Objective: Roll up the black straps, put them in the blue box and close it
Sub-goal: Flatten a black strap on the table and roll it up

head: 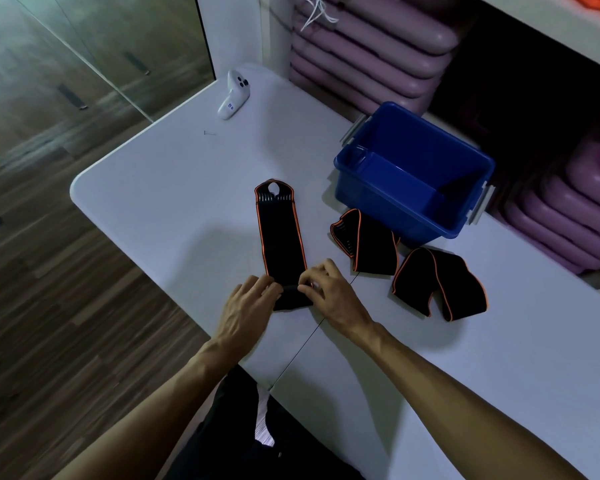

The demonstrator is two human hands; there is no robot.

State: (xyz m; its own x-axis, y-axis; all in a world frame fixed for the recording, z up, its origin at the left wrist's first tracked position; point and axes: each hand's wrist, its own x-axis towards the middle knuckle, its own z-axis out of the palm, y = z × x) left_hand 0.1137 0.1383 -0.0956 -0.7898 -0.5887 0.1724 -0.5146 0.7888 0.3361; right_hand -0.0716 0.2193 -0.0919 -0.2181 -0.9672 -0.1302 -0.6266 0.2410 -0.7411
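A black strap with orange edging [280, 237] lies stretched out on the white table [174, 188], its looped end pointing away from me. Its near end is curled into a small roll between my hands. My left hand [248, 304] pinches the roll's left side and my right hand [328, 289] pinches its right side. Two more black straps lie loosely folded to the right, one [371, 244] against the blue box and one [440, 284] nearer the table's right part. The blue box [388, 192] stands open and empty, with grey latches on its ends. No lid is in view.
A white handheld controller [232, 95] lies at the table's far left end. Stacked purple mats [371, 46] fill the shelves behind the box and to the right. The table's left edge drops to a wooden floor [49, 271]. A seam runs across the tabletop near my hands.
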